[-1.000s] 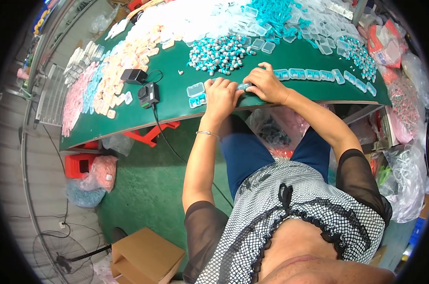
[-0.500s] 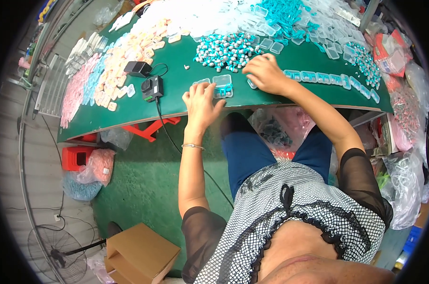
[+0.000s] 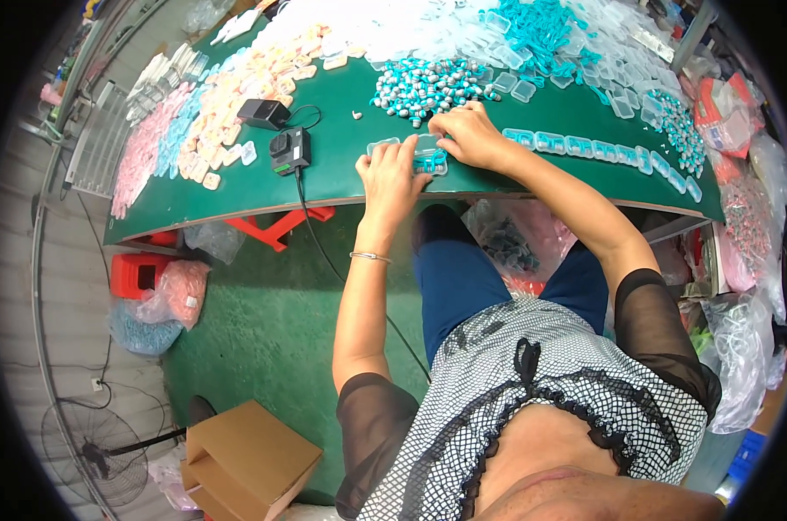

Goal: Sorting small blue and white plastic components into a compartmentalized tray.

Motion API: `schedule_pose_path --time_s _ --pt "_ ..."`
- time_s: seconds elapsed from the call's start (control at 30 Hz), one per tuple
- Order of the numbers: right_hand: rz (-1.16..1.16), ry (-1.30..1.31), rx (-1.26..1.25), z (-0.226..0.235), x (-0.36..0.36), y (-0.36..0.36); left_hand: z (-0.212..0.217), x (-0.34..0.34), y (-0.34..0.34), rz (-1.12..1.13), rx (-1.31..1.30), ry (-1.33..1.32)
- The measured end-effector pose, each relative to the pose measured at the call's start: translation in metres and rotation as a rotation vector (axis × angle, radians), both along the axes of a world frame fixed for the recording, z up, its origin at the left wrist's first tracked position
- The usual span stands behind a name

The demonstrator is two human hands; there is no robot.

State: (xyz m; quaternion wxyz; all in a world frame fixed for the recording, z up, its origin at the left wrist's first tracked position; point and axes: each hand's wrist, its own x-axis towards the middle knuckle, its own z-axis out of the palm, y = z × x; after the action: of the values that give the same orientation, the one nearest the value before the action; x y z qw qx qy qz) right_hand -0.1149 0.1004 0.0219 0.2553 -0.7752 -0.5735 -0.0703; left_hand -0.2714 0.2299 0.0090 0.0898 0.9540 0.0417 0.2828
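Observation:
Near the front edge of the green table lies a small clear plastic case, its lid opened toward the far side. Teal and grey pieces sit inside it. My left hand grips this case from the left, fingers bent. From the right, my right hand closes its fingers at the lid, partly hiding it. Another clear case shows just beyond my left fingers. A heap of teal and grey capsule-shaped pieces lies behind both hands.
A row of filled clear cases curves along the right. Beyond are a teal heap and clear empty cases. Peach pieces, a black camera with a cable, and a black block lie left. A cardboard box stands on the floor.
My right hand has moved left to the open case, leaving the spot beside the row. My left hand stays at the case. The whole view has shifted slightly.

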Motion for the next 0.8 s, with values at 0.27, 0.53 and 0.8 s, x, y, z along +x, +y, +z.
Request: schedule_pose_path --time_s 0.27,0.53,0.8 --pt "0.084 -0.129 0.207 -0.005 -0.002 -0.014 -0.011 -0.003 -0.033 0.305 0.003 -0.132" --pt "0.060 -0.145 0.250 -0.012 -0.008 -0.016 -0.011 -0.004 -0.042 0.378 0.029 -0.081" --pt "0.062 -0.216 0.307 -0.015 -0.013 -0.015 -0.021 -0.006 -0.046 0.361 0.098 -0.095"
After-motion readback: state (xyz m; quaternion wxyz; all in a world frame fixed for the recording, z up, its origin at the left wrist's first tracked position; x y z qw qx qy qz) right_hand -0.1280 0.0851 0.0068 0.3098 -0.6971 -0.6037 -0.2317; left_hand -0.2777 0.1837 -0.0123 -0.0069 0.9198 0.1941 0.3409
